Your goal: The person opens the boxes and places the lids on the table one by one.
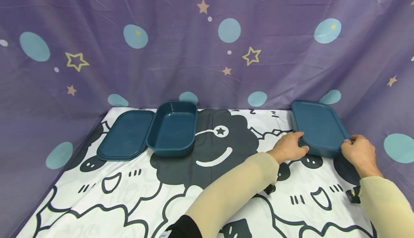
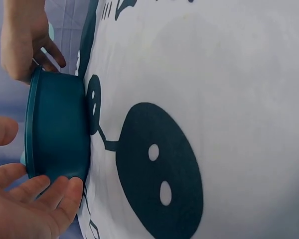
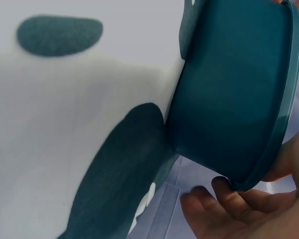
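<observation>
A dark teal box with its lid on (image 1: 318, 126) stands at the table's right end. My left hand (image 1: 289, 147) is at its front left corner. In the left wrist view, the fingers (image 2: 60, 199) of that hand touch the box's side wall, fairly straight, while the thumb (image 2: 2, 130) stands apart from the lid rim. At the front right corner my right hand (image 1: 360, 153) holds the box. Its thumb lies at the lid's edge, and its fingers (image 3: 229, 196) curl at the rim and wall. The lid hides the inside of the box.
An open teal box (image 1: 174, 125) stands left of centre, nothing visible inside. Beside it, a flat teal lid (image 1: 127, 135) lies on the patterned tablecloth (image 1: 97, 220). Directly behind the table hangs a purple curtain (image 1: 181, 76), also at both sides.
</observation>
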Demonstrator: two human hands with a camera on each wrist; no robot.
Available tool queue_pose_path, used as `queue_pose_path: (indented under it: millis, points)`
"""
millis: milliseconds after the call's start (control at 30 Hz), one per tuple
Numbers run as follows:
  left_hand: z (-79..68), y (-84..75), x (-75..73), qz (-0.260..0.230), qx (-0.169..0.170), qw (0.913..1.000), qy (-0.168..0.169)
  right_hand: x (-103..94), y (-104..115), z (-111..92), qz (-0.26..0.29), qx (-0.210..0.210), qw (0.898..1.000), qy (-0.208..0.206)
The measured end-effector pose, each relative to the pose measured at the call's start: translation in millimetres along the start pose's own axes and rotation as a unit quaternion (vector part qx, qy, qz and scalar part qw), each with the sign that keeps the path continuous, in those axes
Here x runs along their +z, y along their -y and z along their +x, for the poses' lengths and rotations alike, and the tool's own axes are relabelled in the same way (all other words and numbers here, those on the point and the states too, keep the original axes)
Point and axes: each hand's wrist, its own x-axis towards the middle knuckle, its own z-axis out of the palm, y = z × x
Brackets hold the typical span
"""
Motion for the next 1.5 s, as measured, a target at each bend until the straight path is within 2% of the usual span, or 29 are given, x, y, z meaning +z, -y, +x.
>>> queue_pose_path:
  millis: [167, 400, 1233, 1367, 1500]
  points:
    - [1.1, 0.2, 0.6, 0.008, 0.003, 0.9999, -0.009, 0.6, 0, 2, 0.001, -0.006, 1.000, -0.007]
    - [1.6, 1.0, 2.0, -0.012, 0.005, 0.9997, -0.020, 0.1, -1, 3, 0.012, -0.013, 1.000, -0.005]
    - [-5.0, 2.2, 7.1, -0.042, -0.003, 0.9962, -0.076, 3.4, 1, -5, 0.028, 0.013, 1.000, -0.006]
    - [-4.5, 2.5, 9.1, -0.056, -0.010, 0.9938, -0.096, 3.7, 1, -5, 0.033, 0.013, 0.999, -0.004]
    - [-1.3, 3.8, 12.7, -0.100, -0.041, 0.9853, -0.132, 4.8, -1, -5, 0.051, 0.019, 0.999, 0.005]
